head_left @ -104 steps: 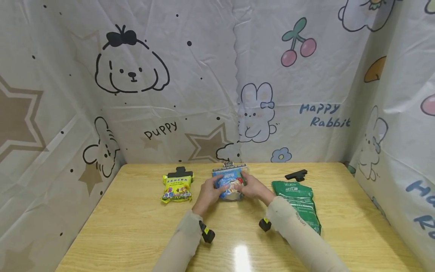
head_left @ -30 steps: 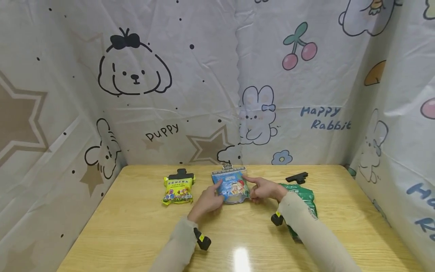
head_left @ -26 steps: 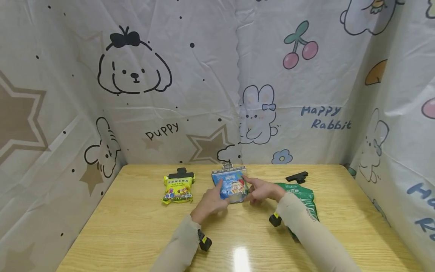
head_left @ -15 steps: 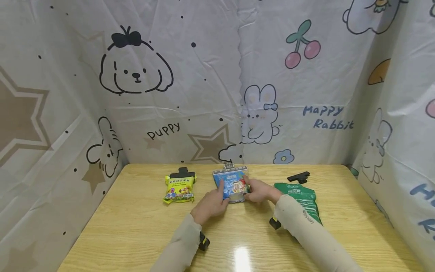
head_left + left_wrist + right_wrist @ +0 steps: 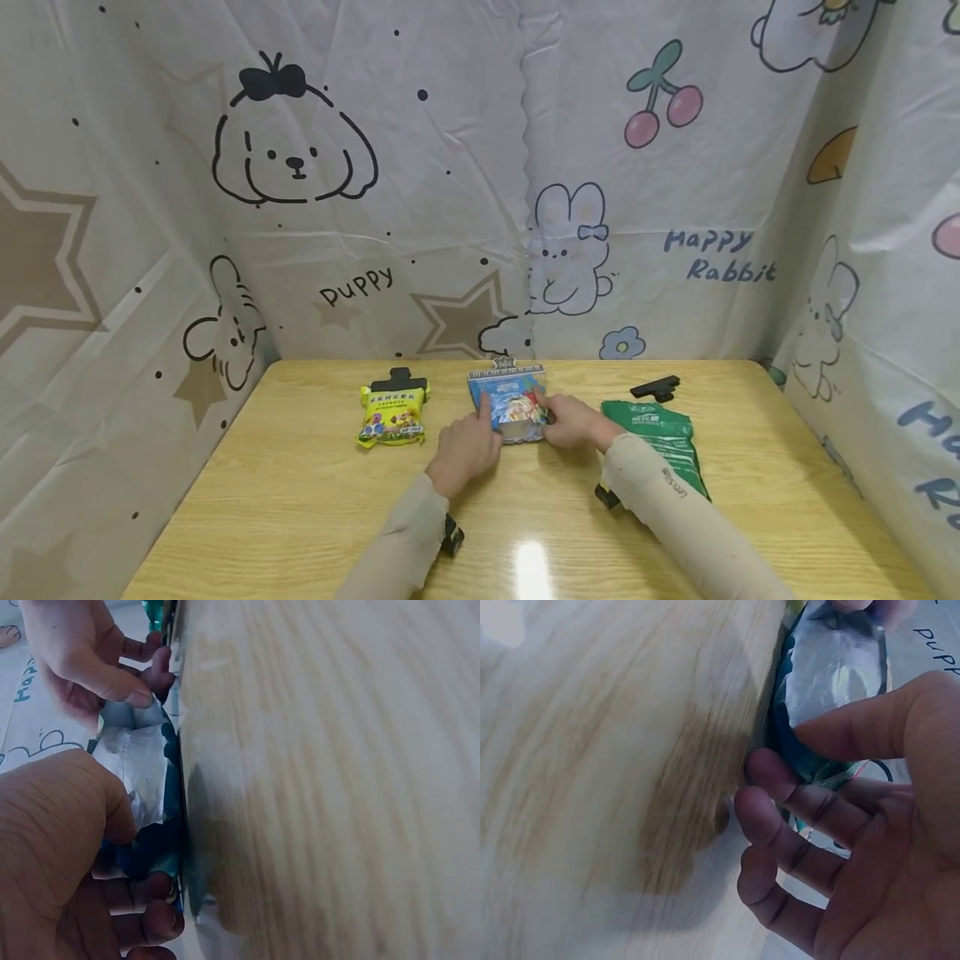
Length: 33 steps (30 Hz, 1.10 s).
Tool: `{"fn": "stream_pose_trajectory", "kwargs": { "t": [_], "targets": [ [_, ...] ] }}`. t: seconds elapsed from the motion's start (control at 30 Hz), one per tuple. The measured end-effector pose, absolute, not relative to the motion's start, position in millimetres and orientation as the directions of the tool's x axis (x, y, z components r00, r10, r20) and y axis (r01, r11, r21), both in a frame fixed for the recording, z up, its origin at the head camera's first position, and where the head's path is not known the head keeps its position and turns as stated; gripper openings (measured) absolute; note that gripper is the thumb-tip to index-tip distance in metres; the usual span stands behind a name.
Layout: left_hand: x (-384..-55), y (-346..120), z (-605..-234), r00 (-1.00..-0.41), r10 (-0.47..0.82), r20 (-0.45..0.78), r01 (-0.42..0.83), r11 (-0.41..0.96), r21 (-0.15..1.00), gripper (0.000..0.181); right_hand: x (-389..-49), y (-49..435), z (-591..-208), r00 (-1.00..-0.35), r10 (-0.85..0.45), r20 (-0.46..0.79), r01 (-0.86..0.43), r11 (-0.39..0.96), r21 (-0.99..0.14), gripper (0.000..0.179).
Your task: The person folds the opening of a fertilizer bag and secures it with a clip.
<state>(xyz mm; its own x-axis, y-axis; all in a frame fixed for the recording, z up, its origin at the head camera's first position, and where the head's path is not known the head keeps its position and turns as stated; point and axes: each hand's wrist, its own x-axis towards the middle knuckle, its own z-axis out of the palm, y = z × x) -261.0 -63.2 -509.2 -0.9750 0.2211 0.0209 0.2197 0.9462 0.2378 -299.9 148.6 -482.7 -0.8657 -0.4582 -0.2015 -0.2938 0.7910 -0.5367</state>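
A blue snack bag (image 5: pixel 516 408) lies at the back middle of the table, its top edge held in a wide clip (image 5: pixel 504 371) with a piano-key pattern. My left hand (image 5: pixel 467 446) grips the lower left side of the bag. Its thumb lies against the silvery bottom end (image 5: pixel 135 769) in the left wrist view, with the fingers at the underside. On the other side, my right hand (image 5: pixel 576 421) pinches the lower right corner. The right wrist view has that thumb (image 5: pixel 847 735) against the bag and the remaining fingers loosely bent beside the tabletop.
To the left lies a yellow bag (image 5: pixel 392 417) with a black clip (image 5: pixel 400 381) on its top. A green bag (image 5: pixel 660 433) is at the right, partly behind the right sleeve. Behind it sits a loose black clip (image 5: pixel 657 388). A printed curtain (image 5: pixel 450 233) borders the wooden table (image 5: pixel 300 500).
Both hands have shifted from the upper sides of the blue bag to its lower corners. The right index finger, stretched along the edge a second ago, has drawn in. The bag stays nearly in place.
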Motion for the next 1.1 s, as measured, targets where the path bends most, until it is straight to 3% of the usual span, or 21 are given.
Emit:
{"fn": "stream_pose_trajectory", "kwargs": {
  "t": [0.27,0.53,0.93,1.1],
  "targets": [
    [-263,-68,-501,-0.974,0.214,-0.075,0.178,0.927,0.331,0.073,-297,149,-488,-0.866,-0.460,-0.199,-0.311,0.804,-0.507,0.070],
    [-263,-76,-503,-0.962,0.252,-0.108,0.191,0.898,0.397,0.072,-294,155,-491,-0.849,-0.476,-0.228,-0.286,0.777,-0.561,0.069],
    [-261,-79,-502,-0.973,0.223,-0.062,0.173,0.876,0.451,0.074,-294,153,-485,-0.854,-0.483,-0.193,-0.295,0.756,-0.585,0.073],
    [-258,-77,-497,-0.973,0.229,-0.017,0.199,0.879,0.433,0.068,-295,159,-476,-0.849,-0.501,-0.168,-0.334,0.755,-0.564,0.065]
  ]
}}
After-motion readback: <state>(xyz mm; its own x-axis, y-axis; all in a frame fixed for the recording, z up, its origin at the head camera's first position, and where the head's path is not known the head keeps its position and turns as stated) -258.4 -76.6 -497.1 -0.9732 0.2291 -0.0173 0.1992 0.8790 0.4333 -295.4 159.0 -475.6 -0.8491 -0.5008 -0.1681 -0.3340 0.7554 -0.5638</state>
